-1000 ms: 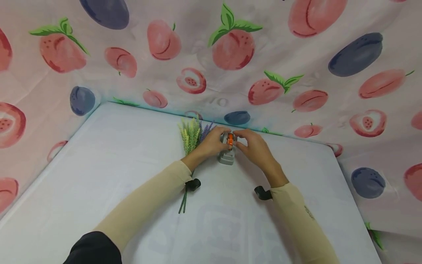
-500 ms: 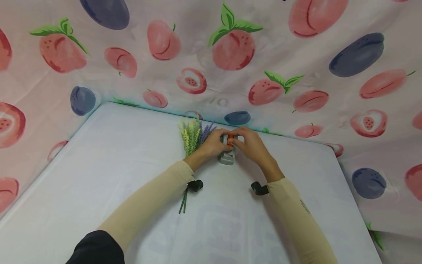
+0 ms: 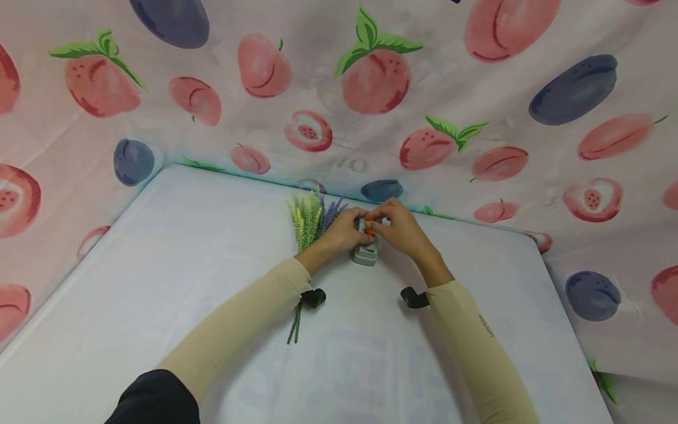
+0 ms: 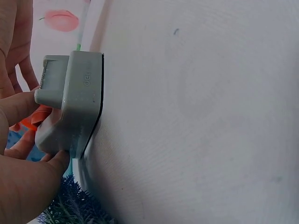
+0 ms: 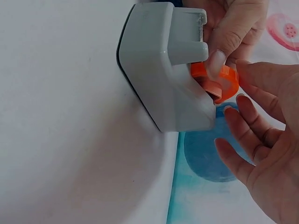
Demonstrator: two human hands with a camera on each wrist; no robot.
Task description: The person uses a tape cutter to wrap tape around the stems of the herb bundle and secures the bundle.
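My left hand holds the gray tape dispenser with its fingers curled round the side, and I think that is to keep it from sliding on the tabletop. In the left wrist view the thumb presses low on the gray body. My right hand is just beside it on the other side, with its fingers spread and loose near the orange tape roll; it does not grip anything that I can see. The roll sits in the slot of the dispenser, and a left fingertip rests on it, maybe to hold it steady. The dispenser stands flat near the far edge of the tabletop, close to the fruit-print cloth hanging behind. Just left of my left hand lies a bunch of fake flowers, yellow-green and purple, with stems pointing back toward me, partly hidden by my sleeve.
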